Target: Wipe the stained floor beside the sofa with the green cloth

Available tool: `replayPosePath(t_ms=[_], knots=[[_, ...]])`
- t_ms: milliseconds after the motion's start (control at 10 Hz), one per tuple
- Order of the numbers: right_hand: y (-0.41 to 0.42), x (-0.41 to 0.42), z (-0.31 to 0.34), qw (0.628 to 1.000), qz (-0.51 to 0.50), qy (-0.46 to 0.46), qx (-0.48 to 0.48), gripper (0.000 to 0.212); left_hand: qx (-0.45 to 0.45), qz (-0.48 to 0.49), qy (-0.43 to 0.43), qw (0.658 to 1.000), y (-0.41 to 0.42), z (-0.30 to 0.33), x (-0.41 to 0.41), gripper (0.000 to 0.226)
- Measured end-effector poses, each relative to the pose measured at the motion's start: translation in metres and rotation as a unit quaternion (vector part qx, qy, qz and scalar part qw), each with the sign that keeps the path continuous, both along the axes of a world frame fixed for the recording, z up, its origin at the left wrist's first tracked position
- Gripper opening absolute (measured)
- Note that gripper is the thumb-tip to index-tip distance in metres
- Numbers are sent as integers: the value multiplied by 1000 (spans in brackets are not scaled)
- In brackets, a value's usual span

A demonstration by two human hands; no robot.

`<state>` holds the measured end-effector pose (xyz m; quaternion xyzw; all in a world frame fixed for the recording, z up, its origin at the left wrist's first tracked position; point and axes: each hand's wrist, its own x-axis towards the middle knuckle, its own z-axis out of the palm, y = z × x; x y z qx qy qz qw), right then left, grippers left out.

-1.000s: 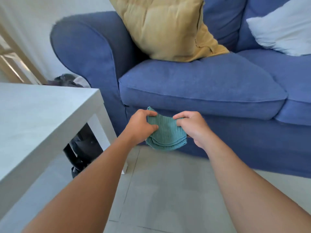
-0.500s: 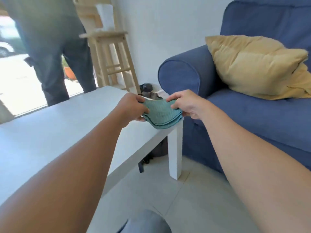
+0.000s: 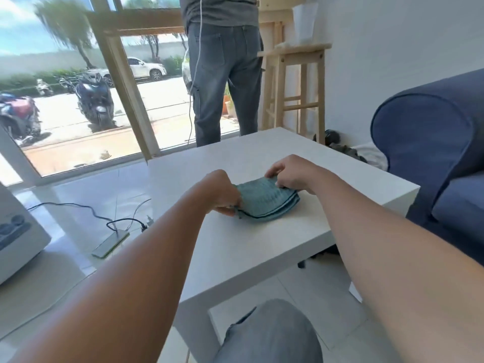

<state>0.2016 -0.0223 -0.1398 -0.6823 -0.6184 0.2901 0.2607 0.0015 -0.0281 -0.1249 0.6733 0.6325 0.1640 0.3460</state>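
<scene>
The folded green cloth (image 3: pixel 264 201) rests on the white coffee table (image 3: pixel 262 247), near its right side. My left hand (image 3: pixel 222 195) pinches the cloth's left edge. My right hand (image 3: pixel 293 176) grips its far right corner from above. The blue sofa (image 3: pixel 429 153) stands to the right of the table, its rounded armrest facing me. The pale tiled floor (image 3: pixel 322 297) between table and sofa shows only in a narrow strip.
A person in grey jeans (image 3: pixel 222 74) stands behind the table by the glass door. A wooden stool (image 3: pixel 296 87) is by the wall. A phone (image 3: pixel 110 243) and cables lie on the floor left of the table. My knee (image 3: pixel 269 334) is at the bottom.
My view swung left from the sofa front to the coffee table. Both hands carried the green cloth from in front of the sofa and brought it down onto the tabletop.
</scene>
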Motion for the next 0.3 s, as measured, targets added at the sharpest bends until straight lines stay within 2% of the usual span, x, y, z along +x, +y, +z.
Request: replayPosePath(t_ms=[100,200,300], knots=[[-10,6,-4,1000,-7,-19,2,31,-15,-25,48,998,5,-1,-5,29],[-20,19,-4,998,-34,-41,33,21,52,-48,170,983,19,-3,-4,39],[-30,39,0,992,-83,-63,68,23,204,-85,235,947,29,0,10,36]])
